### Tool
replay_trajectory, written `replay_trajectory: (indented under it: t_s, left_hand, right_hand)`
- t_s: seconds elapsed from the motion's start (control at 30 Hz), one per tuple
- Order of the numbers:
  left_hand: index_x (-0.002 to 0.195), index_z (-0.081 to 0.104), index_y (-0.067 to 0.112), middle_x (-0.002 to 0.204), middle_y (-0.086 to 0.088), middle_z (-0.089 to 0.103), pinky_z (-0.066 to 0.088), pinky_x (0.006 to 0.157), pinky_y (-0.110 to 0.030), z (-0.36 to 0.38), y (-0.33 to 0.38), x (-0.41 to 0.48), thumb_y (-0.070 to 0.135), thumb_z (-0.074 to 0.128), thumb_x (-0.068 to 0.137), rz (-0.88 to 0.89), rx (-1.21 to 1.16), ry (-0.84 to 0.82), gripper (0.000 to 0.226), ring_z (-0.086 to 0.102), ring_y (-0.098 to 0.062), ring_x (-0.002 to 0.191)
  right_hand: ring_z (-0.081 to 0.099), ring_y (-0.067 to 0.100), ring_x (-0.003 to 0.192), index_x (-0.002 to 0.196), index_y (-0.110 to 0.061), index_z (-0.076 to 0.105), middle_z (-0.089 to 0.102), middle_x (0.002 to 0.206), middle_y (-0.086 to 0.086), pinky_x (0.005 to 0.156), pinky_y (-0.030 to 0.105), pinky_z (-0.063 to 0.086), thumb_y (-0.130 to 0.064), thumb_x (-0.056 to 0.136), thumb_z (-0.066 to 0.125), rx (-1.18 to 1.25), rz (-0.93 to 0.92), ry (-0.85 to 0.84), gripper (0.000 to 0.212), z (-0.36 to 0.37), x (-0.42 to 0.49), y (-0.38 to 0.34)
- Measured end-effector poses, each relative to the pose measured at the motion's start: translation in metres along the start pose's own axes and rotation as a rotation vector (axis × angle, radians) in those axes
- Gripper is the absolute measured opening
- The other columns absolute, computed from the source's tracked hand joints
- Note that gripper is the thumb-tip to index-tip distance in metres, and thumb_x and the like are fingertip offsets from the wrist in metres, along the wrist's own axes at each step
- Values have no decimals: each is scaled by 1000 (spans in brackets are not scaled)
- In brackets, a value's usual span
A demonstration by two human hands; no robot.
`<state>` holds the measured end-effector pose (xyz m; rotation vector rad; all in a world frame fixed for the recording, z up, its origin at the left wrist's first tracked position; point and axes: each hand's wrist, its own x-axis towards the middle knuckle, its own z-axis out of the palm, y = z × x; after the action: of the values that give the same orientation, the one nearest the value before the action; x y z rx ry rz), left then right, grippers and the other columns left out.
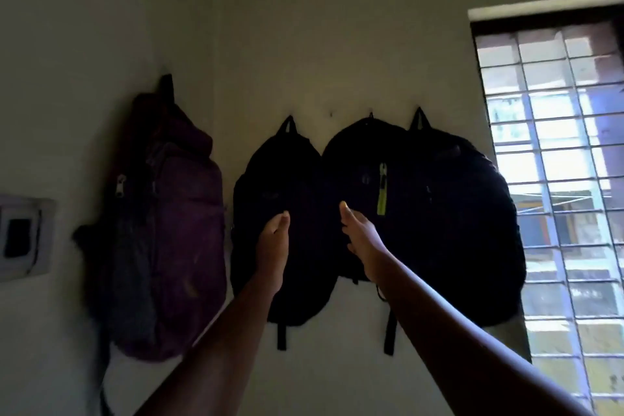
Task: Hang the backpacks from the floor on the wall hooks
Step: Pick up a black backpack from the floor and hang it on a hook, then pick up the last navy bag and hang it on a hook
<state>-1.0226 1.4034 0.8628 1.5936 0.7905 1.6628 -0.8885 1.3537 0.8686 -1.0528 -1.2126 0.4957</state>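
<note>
Head view: dim room, pale wall (337, 27) meeting a side wall at a corner, barred window (560, 186) bright at the right, switch plate (23, 236) on the far left. Floor out of sight.

Four backpacks hanging, none on the ground in view: purple backpack (169, 230) on the side wall, then three black ones in a row on the facing wall. One bare hook (332, 114) between the first and second black packs.

Left black backpack (270, 172) directly behind the left hand (273, 246); fingers curled loosely toward the thumb, not visibly clamped on fabric, contact unclear in the dark. Middle black backpack (368, 162), with a yellow-green zipper pull (382, 192), just beyond the right hand (361, 236); thumb raised, fingers partly apart, holding nothing visible. Right black backpack (472, 230) overlapping the middle one, well right of both hands, beside the window.
</note>
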Motion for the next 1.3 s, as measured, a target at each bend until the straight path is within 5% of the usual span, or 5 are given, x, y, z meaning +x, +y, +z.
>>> replay_trajectory:
  t_s: [0.13, 0.63, 0.83, 1.13, 1.3]
  left_hand:
    - [139, 41, 7, 147, -11, 41, 29, 111, -34, 2, -2, -86, 37, 36, 97, -118, -2, -10, 51, 39, -27, 136]
    - [139, 40, 15, 147, -7, 43, 29, 106, -31, -28, -75, -369, 40, 43, 94, -535, -85, -116, 52, 40, -23, 135]
    - [140, 40, 11, 147, -8, 42, 26, 108, -33, -32, -108, -457, 40, 41, 95, -703, -92, -212, 54, 38, -23, 137]
    - [139, 41, 9, 145, -10, 45, 25, 107, -33, -7, -234, -531, 33, 40, 96, -957, 18, -277, 49, 41, -24, 135]
    - [136, 44, 9, 143, -10, 47, 27, 100, -26, 10, -334, -555, 29, 42, 97, -1126, 102, -246, 44, 43, -24, 133]
  right_hand:
    - [44, 22, 130, 137, -18, 40, 46, 142, 6, 109, 39, 36, -57, 88, 42, 0, 122, -30, 63, -26, -83, 6]
    - [47, 19, 121, 138, -18, 40, 47, 141, 7, 102, 35, 36, -54, 90, 40, 62, 489, 48, 59, -84, -353, 69]
    - [40, 33, 133, 137, -17, 42, 43, 144, 15, 110, 48, 32, -51, 92, 39, -5, 673, 120, 57, -107, -439, 121]
    - [50, 16, 122, 131, -15, 49, 54, 133, 4, 95, 27, 34, -45, 89, 52, -40, 933, 188, 52, -142, -501, 271]
    - [59, 11, 96, 126, -11, 54, 63, 118, 7, 79, 24, 45, -39, 86, 60, -167, 1105, 130, 49, -144, -512, 389]
